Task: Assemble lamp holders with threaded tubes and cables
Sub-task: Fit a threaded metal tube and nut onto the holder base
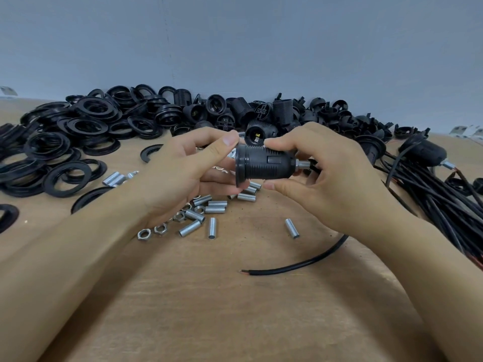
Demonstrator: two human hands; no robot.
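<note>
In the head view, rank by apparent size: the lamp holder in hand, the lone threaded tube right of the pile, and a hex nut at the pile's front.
1. lamp holder, largest, though nearer the camera.
2. lone threaded tube.
3. hex nut, smallest.

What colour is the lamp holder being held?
Black lamp holder, with a silver tube at its end; head view.

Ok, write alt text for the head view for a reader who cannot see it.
Two hands hold a black lamp holder above a wooden table: the left hand grips its flanged end, the right hand its body, where a threaded tube sticks out. Loose threaded tubes, nuts, black rings and cables lie around.
</note>
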